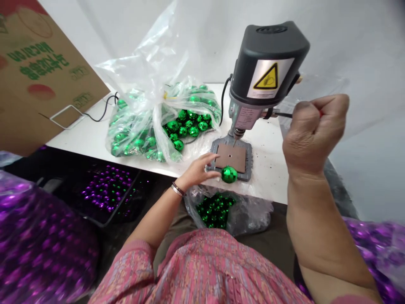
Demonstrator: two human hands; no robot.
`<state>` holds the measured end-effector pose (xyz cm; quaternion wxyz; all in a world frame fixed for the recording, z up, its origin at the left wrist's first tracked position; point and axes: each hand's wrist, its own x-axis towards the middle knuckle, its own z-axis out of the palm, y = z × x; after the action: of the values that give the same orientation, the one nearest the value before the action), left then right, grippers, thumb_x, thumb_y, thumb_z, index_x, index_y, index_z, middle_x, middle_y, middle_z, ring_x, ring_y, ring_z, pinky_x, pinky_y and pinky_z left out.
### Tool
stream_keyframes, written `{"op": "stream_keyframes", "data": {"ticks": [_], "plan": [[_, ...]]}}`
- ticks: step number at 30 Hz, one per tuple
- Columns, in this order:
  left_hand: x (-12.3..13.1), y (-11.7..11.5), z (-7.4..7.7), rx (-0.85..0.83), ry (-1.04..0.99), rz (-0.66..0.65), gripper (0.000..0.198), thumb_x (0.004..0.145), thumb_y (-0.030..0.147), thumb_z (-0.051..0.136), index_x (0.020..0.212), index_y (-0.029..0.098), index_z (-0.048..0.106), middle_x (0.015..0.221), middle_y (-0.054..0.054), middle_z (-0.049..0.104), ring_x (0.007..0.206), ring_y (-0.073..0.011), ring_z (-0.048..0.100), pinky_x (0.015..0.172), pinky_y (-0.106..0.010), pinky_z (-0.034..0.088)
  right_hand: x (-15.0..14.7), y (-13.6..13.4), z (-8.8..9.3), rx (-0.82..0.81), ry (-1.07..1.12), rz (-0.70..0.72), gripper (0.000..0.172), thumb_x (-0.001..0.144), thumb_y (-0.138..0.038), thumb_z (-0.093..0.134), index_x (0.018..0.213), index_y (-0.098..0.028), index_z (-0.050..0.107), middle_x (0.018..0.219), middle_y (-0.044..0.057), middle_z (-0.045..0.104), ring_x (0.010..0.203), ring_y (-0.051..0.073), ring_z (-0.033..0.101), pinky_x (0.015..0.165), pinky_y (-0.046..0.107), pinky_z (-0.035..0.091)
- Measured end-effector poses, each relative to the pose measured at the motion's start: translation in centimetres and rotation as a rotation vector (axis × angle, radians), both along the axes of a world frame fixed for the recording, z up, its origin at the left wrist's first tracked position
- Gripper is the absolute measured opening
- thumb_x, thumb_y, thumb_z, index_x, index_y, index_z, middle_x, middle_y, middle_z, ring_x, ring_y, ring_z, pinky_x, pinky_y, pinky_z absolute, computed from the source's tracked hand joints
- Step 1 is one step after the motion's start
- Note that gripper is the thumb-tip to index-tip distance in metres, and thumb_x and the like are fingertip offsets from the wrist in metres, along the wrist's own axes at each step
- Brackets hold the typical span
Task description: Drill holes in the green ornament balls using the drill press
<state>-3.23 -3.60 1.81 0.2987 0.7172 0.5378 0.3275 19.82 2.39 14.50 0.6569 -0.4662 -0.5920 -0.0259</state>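
Note:
My right hand is wrapped round the feed lever of a small bench drill press. The drill bit points down above a brown square plate with a hole in it, on the grey base. A shiny green faceted ball is at the front edge of the plate; whether it rests or is dropping I cannot tell. Beside it my left hand has thumb and fingers apart, the thumb tip close to the ball. Below the table edge, an open plastic bag holds many green balls.
A clear bag of green balls stands left of the drill on the white table. A cardboard box is at the far left. Purple balls fill bags at left and right. A dark bin holds purple and green balls.

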Motion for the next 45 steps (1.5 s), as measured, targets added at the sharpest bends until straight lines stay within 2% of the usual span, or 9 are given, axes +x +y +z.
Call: {"op": "stream_keyframes", "data": {"ticks": [2,5,12,16,19,23,26,34,45], "plan": [[-2.5,1.2,1.1,0.008,0.137,0.214,0.036,0.087,0.029,0.064,0.122,0.020,0.068,0.124,-0.013,0.067,0.097,-0.0236,0.064,0.098,-0.041,0.048,0.0,0.0,0.0,0.007,-0.001,0.008,0.025,0.085,-0.017,0.051,0.073,-0.025,0.030,0.065,-0.004,0.040,0.062,0.010,0.041,0.064,0.029,0.038],[-5.6,3.6,2.7,0.042,0.478,0.470,0.035,0.089,0.015,0.051,0.119,0.016,0.069,0.125,-0.020,0.064,0.117,-0.0342,0.056,0.104,-0.049,0.040,0.0,-0.1,0.0,0.011,0.002,0.006,0.025,0.084,-0.018,0.052,0.073,-0.025,0.031,0.065,-0.004,0.042,0.061,0.010,0.042,0.063,0.029,0.038],[-6.7,4.8,2.8,-0.207,0.921,0.520,0.046,0.090,0.009,0.035,0.127,0.007,0.061,0.125,-0.030,0.058,0.114,-0.0422,0.060,0.093,-0.053,0.042,0.2,0.1,-0.5,0.098,-0.006,0.071,0.019,0.086,-0.024,0.050,0.074,-0.024,0.035,0.065,-0.003,0.045,0.059,0.009,0.043,0.060,0.028,0.038],[-6.5,4.4,2.9,-0.153,0.705,0.476,0.054,0.083,0.020,0.059,0.136,0.016,0.054,0.128,-0.022,0.059,0.114,-0.0376,0.062,0.095,-0.049,0.046,0.3,-0.2,-0.7,0.071,-0.029,0.097,0.018,0.090,-0.026,0.049,0.077,-0.021,0.038,0.068,-0.005,0.044,0.061,0.006,0.042,0.061,0.023,0.038],[-5.5,4.2,3.1,-0.131,0.165,0.364,0.066,0.076,0.031,0.069,0.137,0.018,0.048,0.118,-0.012,0.066,0.105,-0.0279,0.064,0.090,-0.039,0.050,0.3,-0.5,-0.7,0.040,-0.040,0.124,0.019,0.095,-0.030,0.046,0.080,-0.020,0.039,0.072,-0.006,0.042,0.064,0.004,0.043,0.066,0.020,0.040],[-3.0,4.0,2.4,-0.375,-0.600,0.167,0.058,0.074,0.035,0.067,0.127,0.020,0.048,0.095,-0.003,0.067,0.078,-0.0159,0.066,0.066,-0.027,0.049,0.3,-0.6,-0.7,0.028,-0.031,0.149,0.021,0.097,-0.032,0.046,0.082,-0.019,0.039,0.074,-0.006,0.040,0.065,0.003,0.042,0.072,0.021,0.044],[-1.1,4.3,1.5,-0.549,-0.805,0.116,0.037,0.076,0.034,0.064,0.108,0.018,0.057,0.088,-0.004,0.067,0.069,-0.0122,0.064,0.060,-0.023,0.047,0.4,-0.5,-0.8,0.021,-0.034,0.118,0.021,0.097,-0.032,0.046,0.081,-0.020,0.040,0.072,-0.006,0.041,0.065,0.004,0.043,0.071,0.022,0.045],[2.1,6.0,0.3,-0.408,-0.415,0.210,0.047,0.078,0.026,0.070,0.122,0.018,0.055,0.082,0.001,0.066,0.059,-0.0077,0.058,0.056,-0.019,0.043,0.3,-0.9,-0.6,-0.090,-0.061,0.099,0.021,0.100,-0.036,0.042,0.084,-0.022,0.043,0.075,-0.002,0.050,0.075,0.008,0.055,0.079,0.025,0.051],[3.4,6.8,0.6,-0.174,0.032,0.104,0.058,0.078,0.034,0.069,0.132,0.016,0.059,0.108,-0.004,0.072,0.089,-0.0156,0.065,0.083,-0.027,0.050,0.0,-1.4,0.0,-0.077,-0.019,0.093,0.023,0.094,-0.035,0.047,0.078,-0.023,0.035,0.067,-0.004,0.043,0.062,0.007,0.045,0.066,0.023,0.046]]}}
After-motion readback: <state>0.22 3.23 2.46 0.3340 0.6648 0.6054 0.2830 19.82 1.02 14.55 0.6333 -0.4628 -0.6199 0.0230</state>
